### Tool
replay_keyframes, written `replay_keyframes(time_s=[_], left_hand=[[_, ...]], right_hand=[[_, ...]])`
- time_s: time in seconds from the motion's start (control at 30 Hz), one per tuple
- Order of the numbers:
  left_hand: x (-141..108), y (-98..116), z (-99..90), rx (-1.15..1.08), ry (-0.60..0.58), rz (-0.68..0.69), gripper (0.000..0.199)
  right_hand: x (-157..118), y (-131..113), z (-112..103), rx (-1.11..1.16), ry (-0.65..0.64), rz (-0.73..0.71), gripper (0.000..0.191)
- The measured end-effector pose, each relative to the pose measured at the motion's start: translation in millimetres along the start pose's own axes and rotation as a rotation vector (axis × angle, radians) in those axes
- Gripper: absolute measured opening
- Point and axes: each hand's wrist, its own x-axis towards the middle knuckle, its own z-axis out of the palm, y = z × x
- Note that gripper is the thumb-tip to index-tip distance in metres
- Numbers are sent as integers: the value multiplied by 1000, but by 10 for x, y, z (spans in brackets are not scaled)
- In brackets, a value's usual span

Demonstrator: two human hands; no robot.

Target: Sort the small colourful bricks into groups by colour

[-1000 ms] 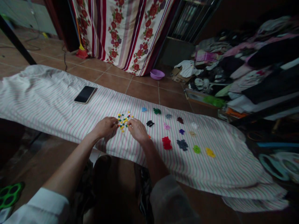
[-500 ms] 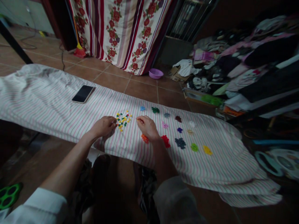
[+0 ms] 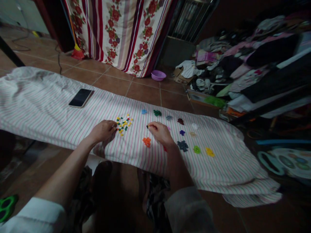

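A mixed pile of tiny yellow, green, red and white pieces (image 3: 125,123) lies on the striped cloth. At its left edge rests my left hand (image 3: 104,130), fingers curled together; what they hold, if anything, is too small to make out. My right hand (image 3: 160,132) pinches a small dark piece (image 3: 147,127) just above the cloth, right of the mixed pile. Below that hand sits an orange pile (image 3: 146,141). The right hand and wrist partly cover a pink pile (image 3: 169,128) and a red pile (image 3: 165,149).
Single-colour piles, among them dark green (image 3: 157,113), brown (image 3: 180,121), dark grey (image 3: 182,146), lime (image 3: 196,149) and yellow (image 3: 210,152), lie to the right. A phone (image 3: 81,98) lies on the striped cloth (image 3: 48,106) at left. Behind stands a purple basin (image 3: 158,76).
My right hand has shifted right, away from the mixed pile, and a dark piece now shows at its fingertips. The orange pile is uncovered. My left hand stays by the mixed pile; the view has shifted slightly.
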Motion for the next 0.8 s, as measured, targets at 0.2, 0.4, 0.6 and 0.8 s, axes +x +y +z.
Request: replay_keyframes(time_s=[0.2, 0.4, 0.6, 0.8], left_hand=[[28, -18, 27, 31, 15, 3, 35], [42, 2, 36, 74, 21, 12, 35], [56, 10, 29, 72, 23, 17, 39], [68, -31, 69, 54, 31, -2, 39]], right_hand=[[-85, 86, -32, 78, -124, 36, 19], [-148, 177, -12, 145, -174, 43, 21], [-199, 187, -29, 157, -174, 57, 22], [-215, 222, -152, 130, -142, 41, 21]])
